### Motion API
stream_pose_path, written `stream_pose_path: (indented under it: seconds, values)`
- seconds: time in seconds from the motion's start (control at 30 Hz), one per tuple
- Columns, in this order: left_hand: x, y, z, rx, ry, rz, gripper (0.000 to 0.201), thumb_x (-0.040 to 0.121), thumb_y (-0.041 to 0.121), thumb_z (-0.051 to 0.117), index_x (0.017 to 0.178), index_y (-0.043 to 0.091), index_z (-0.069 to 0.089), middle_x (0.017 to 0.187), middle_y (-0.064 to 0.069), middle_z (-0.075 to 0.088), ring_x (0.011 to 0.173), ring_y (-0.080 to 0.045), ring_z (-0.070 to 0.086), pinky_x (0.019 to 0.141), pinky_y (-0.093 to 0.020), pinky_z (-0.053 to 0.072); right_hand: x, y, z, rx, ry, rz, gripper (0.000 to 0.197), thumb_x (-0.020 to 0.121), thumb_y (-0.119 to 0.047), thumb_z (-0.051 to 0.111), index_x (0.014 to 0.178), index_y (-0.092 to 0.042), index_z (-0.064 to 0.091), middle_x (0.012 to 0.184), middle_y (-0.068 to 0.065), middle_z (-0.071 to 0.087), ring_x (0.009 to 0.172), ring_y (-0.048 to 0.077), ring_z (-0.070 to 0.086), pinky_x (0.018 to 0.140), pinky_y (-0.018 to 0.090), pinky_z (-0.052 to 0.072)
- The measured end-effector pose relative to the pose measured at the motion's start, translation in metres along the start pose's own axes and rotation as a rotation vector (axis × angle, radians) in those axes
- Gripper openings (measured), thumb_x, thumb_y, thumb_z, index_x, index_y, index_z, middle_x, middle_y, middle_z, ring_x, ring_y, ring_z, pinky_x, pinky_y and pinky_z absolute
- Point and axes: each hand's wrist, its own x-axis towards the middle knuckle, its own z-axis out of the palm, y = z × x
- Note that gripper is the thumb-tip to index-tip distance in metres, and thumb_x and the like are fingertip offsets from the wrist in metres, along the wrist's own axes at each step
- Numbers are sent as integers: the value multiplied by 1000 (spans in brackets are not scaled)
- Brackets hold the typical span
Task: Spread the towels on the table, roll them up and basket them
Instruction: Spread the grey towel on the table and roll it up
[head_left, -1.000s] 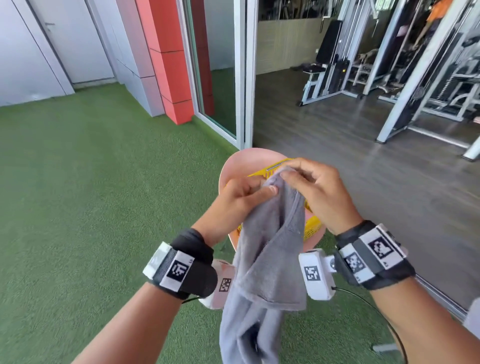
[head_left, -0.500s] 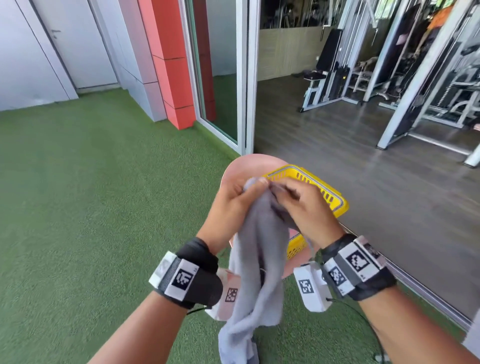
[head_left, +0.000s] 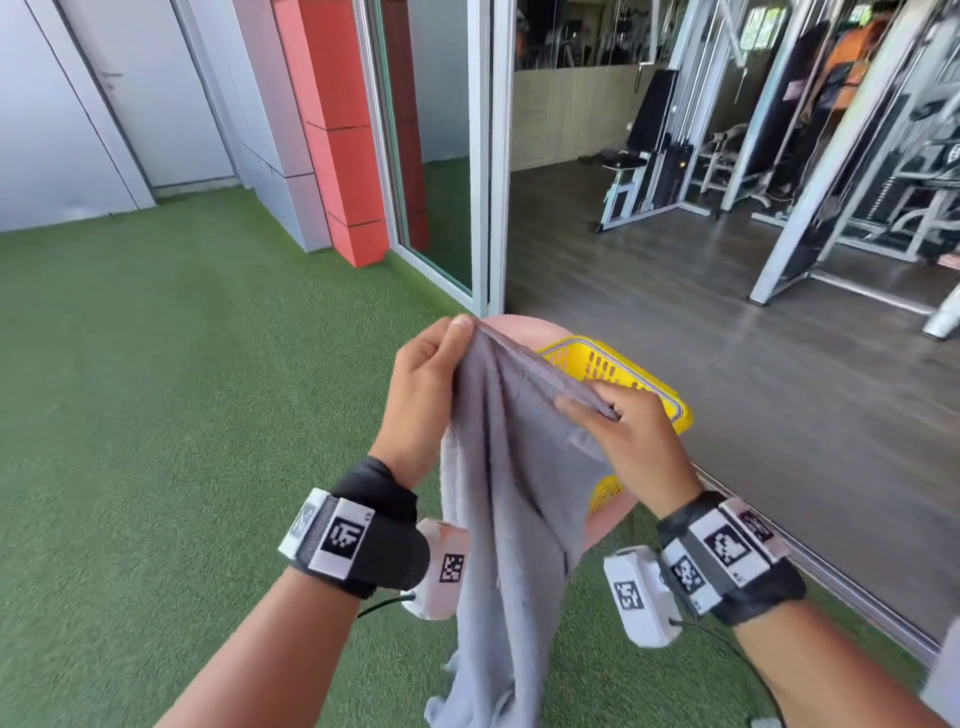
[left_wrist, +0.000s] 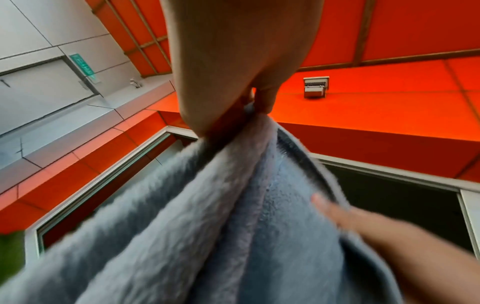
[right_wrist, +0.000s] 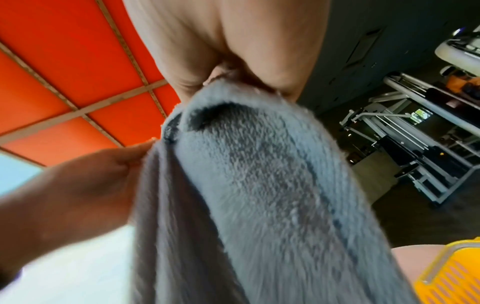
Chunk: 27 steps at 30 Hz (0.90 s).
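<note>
A grey towel (head_left: 511, 493) hangs in folds between my hands, above a small round pink table (head_left: 524, 330). My left hand (head_left: 434, 374) pinches its top corner between thumb and fingers; the left wrist view shows that pinch on the towel (left_wrist: 233, 205) up close. My right hand (head_left: 623, 431) grips the top edge further right and lower, fingers curled round the cloth, as the right wrist view shows on the towel (right_wrist: 259, 185). A yellow slotted basket (head_left: 618, 371) stands on the table behind the towel, partly hidden. The same basket (right_wrist: 451, 273) shows at the lower right.
Green artificial turf (head_left: 156, 415) covers the floor on the left and near side. A glass sliding door frame (head_left: 485, 156) and red pillar (head_left: 337, 130) stand behind the table. Gym machines (head_left: 779, 182) stand on the dark floor to the right.
My hands have drawn apart along the towel's top edge, the left going up and left, the right down and right, so the cloth has opened out between them.
</note>
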Motion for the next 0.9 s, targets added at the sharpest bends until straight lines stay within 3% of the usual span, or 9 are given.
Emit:
stream_pose_path:
  seconds: [0.1,0.17,0.23,0.33,0.47,0.6,0.67,0.73,0.9]
  values:
    - [-12,-10,13,167,-207,-16,16,98,18,52,90,5,58,81,0,53,77,-8,49,70,-23,41,7,-21,-10,96,67,-58,10,84,-18,62,82,-19,71,73,-13,60,71,-2,50,66,20,41]
    - [-21,-13,23,232,-328,-53,33,94,31,59,90,-2,58,79,-5,53,74,-15,47,64,-42,38,18,-32,-17,90,49,-115,20,81,-10,59,88,-24,71,84,-12,71,80,0,62,74,16,45]
    - [-18,-11,23,189,-284,-50,41,94,35,57,75,-2,55,74,-6,46,70,-19,39,58,-51,32,22,-31,-18,4,-11,-115,16,83,-11,63,92,-20,73,88,-7,73,84,6,65,74,20,46]
    - [-8,-2,12,70,-153,-65,38,95,26,55,71,-4,51,73,-8,44,71,-20,37,65,-40,31,15,-15,-16,-117,-37,-47,10,87,-20,65,91,-16,73,70,-7,65,65,7,54,63,29,41]
    - [-14,-5,15,220,-340,-34,30,86,28,67,83,0,58,78,-3,50,74,-14,43,67,-32,37,19,-27,-16,-7,54,-104,16,84,-12,56,97,-16,66,76,1,64,65,16,51,63,29,40]
    - [-17,-7,20,145,-248,-98,52,90,46,59,83,-5,62,81,-6,60,73,-17,49,62,-50,42,24,-41,-8,211,70,-65,17,88,-7,63,104,-13,60,79,-4,68,65,2,58,64,21,45]
    - [-13,1,17,-27,-185,-116,35,99,30,49,92,2,69,90,-9,70,81,-17,61,73,-34,49,22,-36,-3,301,41,28,13,87,-13,68,100,-15,66,88,10,73,78,11,66,78,35,51]
    - [-13,9,15,-40,-181,-108,31,100,19,46,83,8,68,77,2,68,72,-7,59,67,-22,46,20,-32,0,360,-6,76,7,89,-14,66,93,-14,71,93,10,74,84,15,65,85,39,49]
    - [-16,4,20,134,-226,36,15,99,17,50,88,11,58,72,18,56,68,2,47,65,-16,36,25,-45,7,381,-61,-41,9,91,-11,62,90,-17,69,91,-3,73,86,6,64,81,19,47]
